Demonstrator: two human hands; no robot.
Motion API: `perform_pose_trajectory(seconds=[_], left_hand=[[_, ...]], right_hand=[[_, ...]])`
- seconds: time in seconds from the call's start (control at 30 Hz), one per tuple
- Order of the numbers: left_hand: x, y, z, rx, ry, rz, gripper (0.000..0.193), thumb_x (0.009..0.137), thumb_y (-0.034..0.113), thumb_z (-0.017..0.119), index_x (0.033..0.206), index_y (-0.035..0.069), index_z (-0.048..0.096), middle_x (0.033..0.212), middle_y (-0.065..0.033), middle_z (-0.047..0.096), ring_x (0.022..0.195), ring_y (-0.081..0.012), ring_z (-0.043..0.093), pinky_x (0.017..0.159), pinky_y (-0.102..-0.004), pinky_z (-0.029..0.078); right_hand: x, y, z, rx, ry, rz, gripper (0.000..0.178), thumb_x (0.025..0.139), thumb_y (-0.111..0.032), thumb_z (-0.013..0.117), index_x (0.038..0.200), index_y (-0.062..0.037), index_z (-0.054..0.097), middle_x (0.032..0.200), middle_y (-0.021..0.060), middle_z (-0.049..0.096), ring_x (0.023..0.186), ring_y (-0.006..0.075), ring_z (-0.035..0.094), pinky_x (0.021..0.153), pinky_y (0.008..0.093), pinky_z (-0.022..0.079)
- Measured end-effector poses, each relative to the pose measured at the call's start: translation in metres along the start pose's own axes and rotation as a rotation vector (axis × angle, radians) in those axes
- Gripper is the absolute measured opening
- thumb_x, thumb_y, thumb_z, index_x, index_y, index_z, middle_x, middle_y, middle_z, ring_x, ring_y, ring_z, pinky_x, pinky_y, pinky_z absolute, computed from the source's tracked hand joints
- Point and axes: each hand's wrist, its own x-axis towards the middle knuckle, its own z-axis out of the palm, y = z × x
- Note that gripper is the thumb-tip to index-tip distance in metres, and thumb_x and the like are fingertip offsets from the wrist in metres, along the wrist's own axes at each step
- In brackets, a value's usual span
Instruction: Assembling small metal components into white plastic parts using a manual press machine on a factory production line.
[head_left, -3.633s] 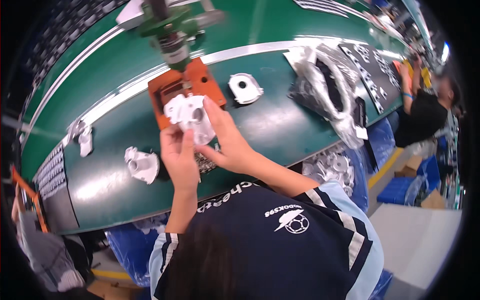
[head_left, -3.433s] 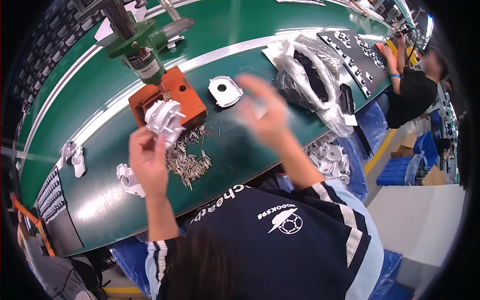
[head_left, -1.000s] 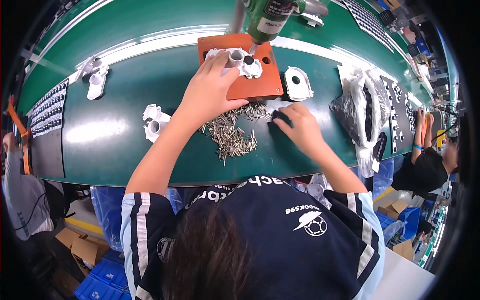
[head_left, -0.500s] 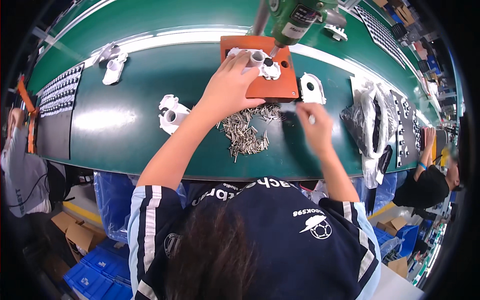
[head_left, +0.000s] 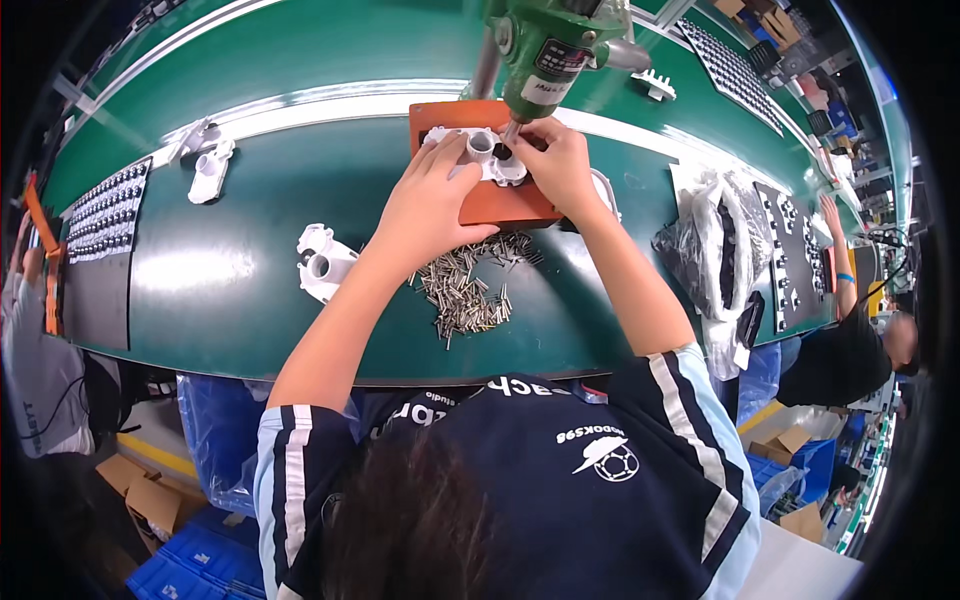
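A white plastic housing (head_left: 510, 171) with a round tube sits on an orange fixture block (head_left: 490, 205). My left hand (head_left: 428, 195) lies over its left side, fingers curled on it and thumb over the block's front edge. My right hand (head_left: 557, 165) is at the housing's right end, thumb and fingertips pinched beside a black round insert (head_left: 502, 151), right under the tip of a green press (head_left: 545, 75). What the pinch holds is hidden. A heap of small metal pins (head_left: 465, 290) lies just in front of the block.
Another white housing (head_left: 325, 265) lies left of my left forearm, a further one (head_left: 208, 175) farther left. A white cover (head_left: 604, 190) is partly behind my right wrist. Plastic bags (head_left: 715, 250) and trays of black parts (head_left: 108, 210) stand toward the sides. A co-worker (head_left: 845, 350) is at right.
My right hand has moved up from beside the pin heap to the housing under the press tip. My left hand stays on the housing. The whole view has shifted slightly.
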Motion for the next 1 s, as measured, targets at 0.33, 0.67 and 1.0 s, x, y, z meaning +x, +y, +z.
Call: perform_pose_trajectory(seconds=[0.33, 0.67, 1.0], left_hand=[[0.003, 0.003, -0.002, 0.006, 0.016, 0.004, 0.058, 0.059, 0.033, 0.079, 0.101, 0.004, 0.054, 0.128, -0.0200, 0.042, 0.122, -0.0343, 0.040, 0.105, -0.0431, 0.031], [0.003, 0.002, -0.001, 0.013, 0.017, -0.001, 0.054, 0.059, 0.033, 0.079, 0.096, 0.003, 0.054, 0.128, -0.0198, 0.043, 0.122, -0.0348, 0.040, 0.105, -0.0435, 0.032], [0.003, 0.004, -0.001, 0.010, 0.020, 0.008, 0.053, 0.058, 0.031, 0.080, 0.096, 0.004, 0.054, 0.128, -0.0200, 0.043, 0.122, -0.0355, 0.040, 0.105, -0.0440, 0.032]], right_hand=[[-0.002, -0.011, -0.008, -0.057, -0.042, -0.019, 0.016, 0.078, -0.009, 0.066, 0.081, 0.0054, 0.060, 0.073, 0.0056, 0.059, 0.064, 0.0098, 0.055, 0.060, 0.0250, 0.044], [-0.009, -0.008, -0.007, 0.004, -0.012, -0.054, 0.012, 0.077, -0.005, 0.065, 0.083, 0.0039, 0.060, 0.080, 0.0063, 0.061, 0.074, 0.0116, 0.056, 0.071, 0.0256, 0.045], [-0.010, -0.012, -0.013, 0.005, -0.024, -0.014, 0.013, 0.076, -0.004, 0.065, 0.086, 0.0039, 0.061, 0.080, 0.0075, 0.062, 0.076, 0.0141, 0.057, 0.073, 0.0264, 0.045]])
